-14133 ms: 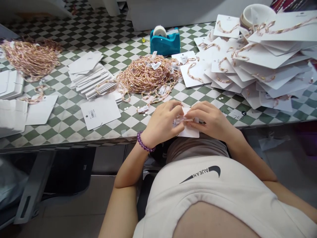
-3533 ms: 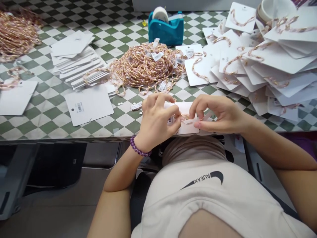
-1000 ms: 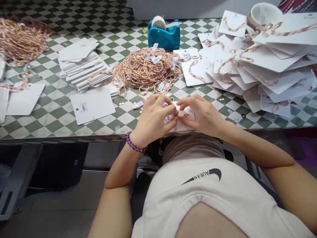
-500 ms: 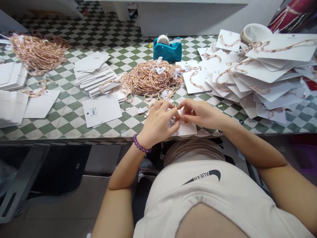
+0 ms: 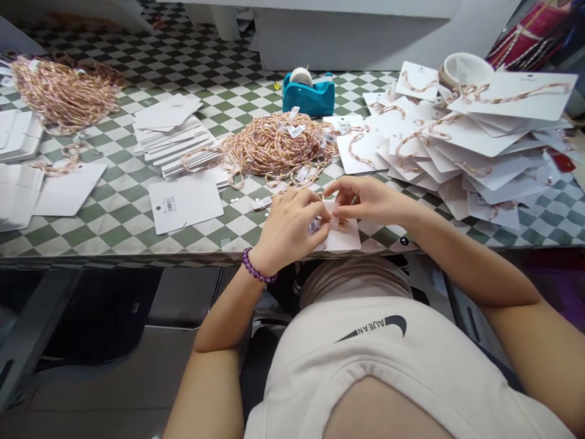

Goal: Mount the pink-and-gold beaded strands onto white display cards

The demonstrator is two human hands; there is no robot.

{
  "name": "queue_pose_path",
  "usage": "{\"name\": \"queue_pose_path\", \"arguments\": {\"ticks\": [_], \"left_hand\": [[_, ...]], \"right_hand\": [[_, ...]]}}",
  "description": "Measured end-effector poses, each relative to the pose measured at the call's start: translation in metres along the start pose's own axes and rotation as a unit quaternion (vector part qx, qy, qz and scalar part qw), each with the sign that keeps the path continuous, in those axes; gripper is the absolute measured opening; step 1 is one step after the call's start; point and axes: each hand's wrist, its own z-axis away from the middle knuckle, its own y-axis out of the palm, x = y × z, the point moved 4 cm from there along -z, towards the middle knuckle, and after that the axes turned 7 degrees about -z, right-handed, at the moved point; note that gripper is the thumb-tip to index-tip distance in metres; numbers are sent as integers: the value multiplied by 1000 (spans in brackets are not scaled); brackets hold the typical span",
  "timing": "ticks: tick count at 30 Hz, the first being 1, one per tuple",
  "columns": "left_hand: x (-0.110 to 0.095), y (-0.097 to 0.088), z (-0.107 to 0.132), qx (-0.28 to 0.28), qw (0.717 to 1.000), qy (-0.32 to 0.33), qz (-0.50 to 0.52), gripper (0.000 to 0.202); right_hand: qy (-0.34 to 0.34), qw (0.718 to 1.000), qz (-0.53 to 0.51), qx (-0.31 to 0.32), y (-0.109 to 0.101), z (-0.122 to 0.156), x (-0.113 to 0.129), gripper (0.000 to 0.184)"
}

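Note:
Close to the table's front edge lies a white display card [image 5: 350,239] with part of a pink-and-gold beaded strand [image 5: 342,225] on it. My left hand [image 5: 292,225], a purple bead bracelet on its wrist, bends over the card's left side. Its thumb and forefinger close around the strand near a small barcode tag [image 5: 313,225]. My right hand [image 5: 368,201] hovers over the card's upper edge, fingers curled and thumb tip by the left fingertips. What its fingertips hold is too small to make out. Behind both hands is a heap of beaded strands [image 5: 278,146].
A teal tape dispenser [image 5: 308,96] stands behind the heap. Carded strands [image 5: 484,137] pile up at right. White blank cards [image 5: 171,137] are stacked left of centre, with a barcoded card [image 5: 187,204] in front. Another bundle of strands [image 5: 68,94] lies far left.
My right hand has lifted slightly away from the card, uncovering more of the beaded strand. My left hand stays over the card's left side. The view has shifted slightly.

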Motion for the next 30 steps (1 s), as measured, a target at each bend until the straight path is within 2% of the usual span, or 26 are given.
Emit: {"name": "queue_pose_path", "arguments": {"ticks": [9,13,20,24,30], "left_hand": [[2,0,1,-10,1000,4,29,11],[4,0,0,-15,999,15,40,10],[2,-2,2,-27,999,33,25,15],[4,0,2,-30,998,39,27,14],[2,-1,1,-54,997,42,34,15]], "right_hand": [[5,997,80,9,-2,1,7,27],[-12,998,51,-19,-2,1,0,27],[-101,990,-53,-85,7,12,-6,32],[-113,985,21,-129,11,16,-2,31],[-124,977,101,-140,14,20,3,38]]}}
